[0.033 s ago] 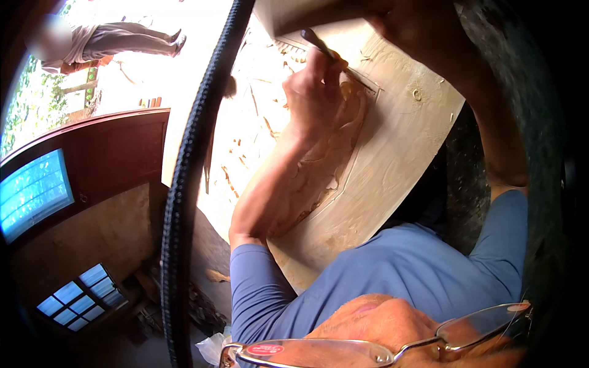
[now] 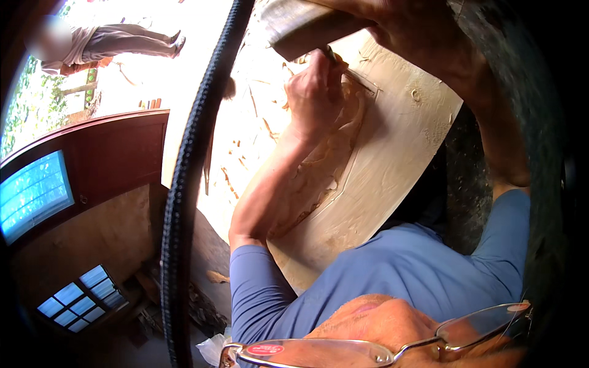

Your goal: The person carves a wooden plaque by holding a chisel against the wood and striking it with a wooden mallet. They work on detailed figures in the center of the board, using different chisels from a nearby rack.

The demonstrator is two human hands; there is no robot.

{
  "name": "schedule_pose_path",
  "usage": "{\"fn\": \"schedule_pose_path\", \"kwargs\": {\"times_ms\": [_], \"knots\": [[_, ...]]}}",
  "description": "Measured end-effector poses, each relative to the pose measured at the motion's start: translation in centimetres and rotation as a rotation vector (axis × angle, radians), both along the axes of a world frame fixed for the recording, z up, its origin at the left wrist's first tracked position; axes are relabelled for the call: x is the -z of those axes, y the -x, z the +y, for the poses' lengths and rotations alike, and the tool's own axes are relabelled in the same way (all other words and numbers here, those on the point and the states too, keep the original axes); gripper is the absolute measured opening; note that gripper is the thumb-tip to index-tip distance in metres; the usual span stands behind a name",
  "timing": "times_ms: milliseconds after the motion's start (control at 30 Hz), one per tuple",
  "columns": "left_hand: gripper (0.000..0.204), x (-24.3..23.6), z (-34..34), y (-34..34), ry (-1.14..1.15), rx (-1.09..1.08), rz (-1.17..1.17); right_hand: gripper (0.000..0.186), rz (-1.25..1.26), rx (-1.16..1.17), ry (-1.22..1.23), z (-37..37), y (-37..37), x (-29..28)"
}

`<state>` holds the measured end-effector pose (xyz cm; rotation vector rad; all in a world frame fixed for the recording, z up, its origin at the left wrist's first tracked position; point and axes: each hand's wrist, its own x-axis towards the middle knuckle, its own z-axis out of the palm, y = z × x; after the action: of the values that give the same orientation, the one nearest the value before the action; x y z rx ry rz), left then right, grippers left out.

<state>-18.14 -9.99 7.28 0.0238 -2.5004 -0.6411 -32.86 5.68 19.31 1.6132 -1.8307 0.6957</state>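
Observation:
A pale wooden panel [image 2: 405, 150] with carved relief and a straight incised border lies in front of me. My left hand [image 2: 314, 95] is closed around a chisel [image 2: 361, 81], its blade slanting to the right with the tip at the border line. In my right hand [image 2: 402, 24] is a wooden mallet [image 2: 316, 30], a blocky head just above the chisel's handle end. The mallet hides part of that end, so I cannot tell whether they touch. My right fingers are partly in shadow and cut by the upper edge.
A black braided cable [image 2: 187, 159] runs down the view, left of my left arm. Wood chips lie on the bright left part of the panel. Beyond are a dark red door-like panel [image 2: 116, 144], a window [image 2: 83, 299] and, at the upper left, a person [image 2: 126, 40].
The mallet has swung down and toward the chisel, now covering its handle end. My left hand and the panel have barely moved.

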Motion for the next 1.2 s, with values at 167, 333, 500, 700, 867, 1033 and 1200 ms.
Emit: {"fn": "schedule_pose_path", "kwargs": {"times_ms": [167,333,500,700,867,1033,1200], "knots": [[0.018,1.6,-0.9,-0.1,-0.499,-0.010,0.032,0.052,-0.157,-0.168,0.537,-2.3,-0.8,0.0],[0.015,0.3,0.2,0.3,-0.175,0.031,0.123,0.053,-0.032,0.010,0.063,-0.2,0.5,2.1],[0.009,0.3,-0.8,0.6,-0.351,0.058,0.047,0.058,-0.279,0.005,0.200,0.7,0.1,0.6],[0.007,1.8,-1.8,0.4,-0.660,0.097,-0.015,0.062,-0.674,-0.064,0.424,0.3,-0.7,2.2],[0.006,2.1,-1.9,0.4,-0.812,0.134,0.018,0.066,-0.469,0.168,0.403,0.8,-0.9,1.6],[0.006,1.3,-1.0,0.4,-0.559,0.091,0.044,0.059,-0.851,0.011,0.521,0.8,-2.0,-0.5],[0.002,-0.1,0.1,-0.6,0.033,0.092,0.081,0.049,-0.019,0.059,-0.003,0.1,-0.1,0.3]]}}
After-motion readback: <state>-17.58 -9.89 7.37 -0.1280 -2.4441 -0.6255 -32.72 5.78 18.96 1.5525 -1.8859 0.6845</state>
